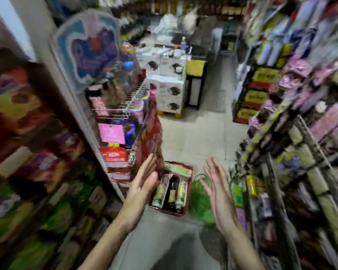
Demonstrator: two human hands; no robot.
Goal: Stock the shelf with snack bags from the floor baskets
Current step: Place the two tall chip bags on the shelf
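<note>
Two bare hands reach forward over the aisle floor (187, 133), both spread wide and holding nothing: the left hand (142, 184) palm-in beside the left shelf (47, 152), the right hand (218, 189) facing it. Two baskets sit on the floor between and below them. One red basket (172, 189) holds about three upright snack bags (180, 189), cream and dark, with another pack lying across its far end. One green basket (200, 199) stands just beside it on the right, its contents too blurred to count. Packed shelves line both sides, heavily smeared by motion
</note>
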